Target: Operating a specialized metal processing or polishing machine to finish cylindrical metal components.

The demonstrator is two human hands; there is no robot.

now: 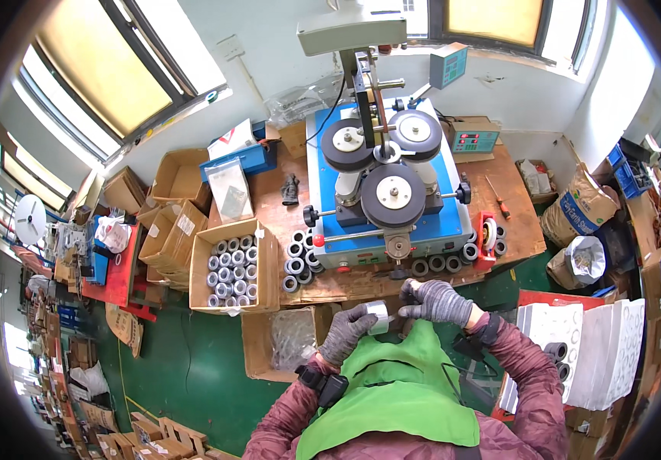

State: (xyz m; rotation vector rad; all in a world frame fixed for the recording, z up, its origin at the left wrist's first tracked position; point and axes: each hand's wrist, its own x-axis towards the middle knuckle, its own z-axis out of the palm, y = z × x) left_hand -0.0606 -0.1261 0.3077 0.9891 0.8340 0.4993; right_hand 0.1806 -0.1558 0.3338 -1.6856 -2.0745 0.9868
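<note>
In front of the bench's near edge, my left hand, in a grey knit glove, is closed round a shiny white roll. Just right of it my right hand, gloved alike, has its fingers curled together close to the roll. What those fingers pinch, if anything, is too small to tell. Beyond my hands stands a winding machine with three black wheels on a blue base. Dark rings lie along its front edge, and more grey-and-black rings are piled to its left.
A cardboard box of wrapped rings sits at the bench's left. Below it, an open box holds clear plastic. On the bench's right are a red tape dispenser and a screwdriver. White trays are stacked by my right arm.
</note>
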